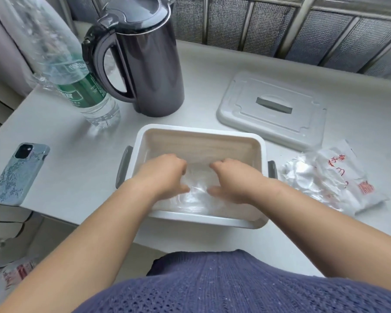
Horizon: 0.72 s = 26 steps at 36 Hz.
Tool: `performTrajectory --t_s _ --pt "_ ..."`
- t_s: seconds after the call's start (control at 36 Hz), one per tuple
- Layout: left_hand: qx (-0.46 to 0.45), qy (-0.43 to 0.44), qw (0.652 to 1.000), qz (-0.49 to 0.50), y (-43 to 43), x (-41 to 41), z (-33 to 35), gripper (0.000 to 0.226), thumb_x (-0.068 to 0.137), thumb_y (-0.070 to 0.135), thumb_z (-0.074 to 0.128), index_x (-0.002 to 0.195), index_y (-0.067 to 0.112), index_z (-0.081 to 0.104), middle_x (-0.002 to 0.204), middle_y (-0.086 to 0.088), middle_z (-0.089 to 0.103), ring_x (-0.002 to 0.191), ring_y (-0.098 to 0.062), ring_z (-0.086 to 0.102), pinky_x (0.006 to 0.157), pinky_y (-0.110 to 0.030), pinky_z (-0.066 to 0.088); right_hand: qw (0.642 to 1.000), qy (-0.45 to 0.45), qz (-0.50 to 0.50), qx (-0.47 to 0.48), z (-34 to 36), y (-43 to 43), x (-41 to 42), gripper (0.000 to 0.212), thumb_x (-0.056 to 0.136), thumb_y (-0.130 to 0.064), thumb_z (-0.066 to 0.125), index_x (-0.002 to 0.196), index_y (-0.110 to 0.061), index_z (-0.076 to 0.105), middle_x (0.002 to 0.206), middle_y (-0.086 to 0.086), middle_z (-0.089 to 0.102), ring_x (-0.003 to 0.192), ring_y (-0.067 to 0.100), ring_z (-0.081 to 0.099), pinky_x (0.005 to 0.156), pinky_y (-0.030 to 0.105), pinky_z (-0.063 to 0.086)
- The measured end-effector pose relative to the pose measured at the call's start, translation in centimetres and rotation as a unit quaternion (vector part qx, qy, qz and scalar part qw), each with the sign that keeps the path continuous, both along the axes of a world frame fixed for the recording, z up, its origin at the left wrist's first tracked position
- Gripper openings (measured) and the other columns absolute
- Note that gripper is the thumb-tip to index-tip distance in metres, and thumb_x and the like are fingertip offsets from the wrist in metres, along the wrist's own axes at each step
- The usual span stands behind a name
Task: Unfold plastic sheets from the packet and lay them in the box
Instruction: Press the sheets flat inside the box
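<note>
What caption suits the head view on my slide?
Left hand and right hand hold a clear plastic sheet inside the white box; lid and packet lie to its right.

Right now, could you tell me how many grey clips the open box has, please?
2: the left clip on the box's left end, the right clip on its right end, nearest the packet. None seems hidden.

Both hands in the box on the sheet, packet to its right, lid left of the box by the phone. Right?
No: head view shows the lid behind and right of the box, beyond the packet, not by the phone. Rest holds.
</note>
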<state>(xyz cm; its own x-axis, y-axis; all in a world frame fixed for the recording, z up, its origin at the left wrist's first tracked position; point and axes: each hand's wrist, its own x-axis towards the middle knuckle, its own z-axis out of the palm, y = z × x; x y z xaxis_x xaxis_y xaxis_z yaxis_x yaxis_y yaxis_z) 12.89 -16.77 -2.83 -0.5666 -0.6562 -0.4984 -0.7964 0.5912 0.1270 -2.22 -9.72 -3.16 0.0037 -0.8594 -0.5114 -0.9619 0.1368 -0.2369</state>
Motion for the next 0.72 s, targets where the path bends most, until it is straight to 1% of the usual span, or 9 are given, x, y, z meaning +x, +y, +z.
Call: performTrajectory --t_s 0.11,0.22,0.33,0.42,0.5,0.56,0.64,0.67,0.72 --pt "-0.088 0.107 0.988 0.074 1.4 -1.9 2.2 0.028 0.091 0.045 0.054 0.105 0.022 0.058 0.111 0.003 0.058 0.105 -0.020 0.053 0.079 -0.033 0.045 0.972 -0.100 -0.061 -0.202 1.9 1.2 -1.9 0.037 0.092 -0.029 0.053 0.125 -0.014 0.057 0.123 0.004 0.061 0.117 0.022 0.052 0.095 0.031 0.042" --pt "-0.127 0.268 0.949 0.105 3.9 -5.8 3.3 0.025 0.089 0.040 0.057 0.105 0.021 0.060 0.107 0.004 0.059 0.100 -0.018 0.057 0.080 -0.035 0.046 0.905 -0.165 -0.165 -0.357 2.6 3.2 -5.5 0.020 0.084 -0.017 0.062 0.100 -0.007 0.069 0.091 0.005 0.069 0.087 0.022 0.063 0.079 0.027 0.046" --pt "-0.138 0.403 0.898 0.111 7.1 -10.3 3.2 0.025 0.087 0.032 0.057 0.103 0.015 0.063 0.102 0.001 0.063 0.091 -0.018 0.061 0.076 -0.034 0.047 0.868 -0.188 -0.294 -0.352 1.6 5.8 -10.0 0.013 0.087 -0.012 0.057 0.097 -0.011 0.066 0.075 -0.013 0.056 0.076 0.015 0.053 0.072 0.019 0.038" --pt "-0.131 0.463 0.872 0.092 10.1 -13.8 2.6 0.028 0.084 0.026 0.056 0.104 0.009 0.064 0.100 -0.003 0.064 0.086 -0.019 0.062 0.072 -0.026 0.045 0.890 -0.150 -0.323 -0.283 0.1 8.0 -13.5 0.019 0.089 -0.018 0.054 0.106 -0.014 0.063 0.082 -0.010 0.056 0.083 0.014 0.051 0.071 0.017 0.031" --pt "-0.121 0.478 0.868 0.063 12.9 -16.5 1.2 0.033 0.083 0.025 0.050 0.107 0.007 0.064 0.101 -0.006 0.064 0.084 -0.020 0.062 0.073 -0.023 0.044 0.909 -0.121 -0.340 -0.211 -1.5 10.1 -16.3 0.029 0.090 -0.021 0.053 0.118 -0.014 0.059 0.101 -0.004 0.058 0.102 0.017 0.055 0.076 0.018 0.031" --pt "-0.083 0.460 0.882 0.058 14.7 -18.2 0.0 0.036 0.085 0.025 0.048 0.112 0.008 0.064 0.104 -0.007 0.064 0.087 -0.021 0.062 0.076 -0.024 0.044 0.916 -0.107 -0.345 -0.173 -2.5 11.3 -17.9 0.036 0.090 -0.022 0.053 0.126 -0.015 0.054 0.120 0.000 0.058 0.116 0.018 0.052 0.083 0.021 0.032" --pt "0.035 0.350 0.928 0.126 16.8 -19.9 -2.3 0.041 0.092 0.024 0.051 0.131 0.014 0.051 0.128 -0.005 0.051 0.114 -0.019 0.052 0.092 -0.024 0.038 0.938 -0.061 -0.326 -0.099 -4.1 12.8 -19.5 0.049 0.088 -0.029 0.056 0.135 -0.017 0.045 0.136 0.006 0.049 0.123 0.025 0.047 0.093 0.032 0.037" --pt "0.079 0.294 0.938 0.167 17.2 -20.3 -3.3 0.045 0.093 0.025 0.052 0.137 0.016 0.044 0.135 -0.004 0.043 0.121 -0.020 0.047 0.094 -0.025 0.036 0.944 -0.059 -0.317 -0.075 -4.6 13.2 -19.8 0.052 0.087 -0.032 0.058 0.135 -0.018 0.044 0.136 0.008 0.048 0.121 0.027 0.048 0.092 0.033 0.039" --pt "0.138 0.228 0.934 0.239 18.3 -20.7 -5.0 0.052 0.092 0.028 0.056 0.138 0.015 0.037 0.137 -0.006 0.036 0.120 -0.022 0.047 0.090 -0.025 0.037 0.949 -0.080 -0.304 -0.039 -5.4 14.1 -20.3 0.053 0.086 -0.035 0.061 0.134 -0.018 0.046 0.132 0.010 0.049 0.116 0.027 0.051 0.084 0.030 0.039"
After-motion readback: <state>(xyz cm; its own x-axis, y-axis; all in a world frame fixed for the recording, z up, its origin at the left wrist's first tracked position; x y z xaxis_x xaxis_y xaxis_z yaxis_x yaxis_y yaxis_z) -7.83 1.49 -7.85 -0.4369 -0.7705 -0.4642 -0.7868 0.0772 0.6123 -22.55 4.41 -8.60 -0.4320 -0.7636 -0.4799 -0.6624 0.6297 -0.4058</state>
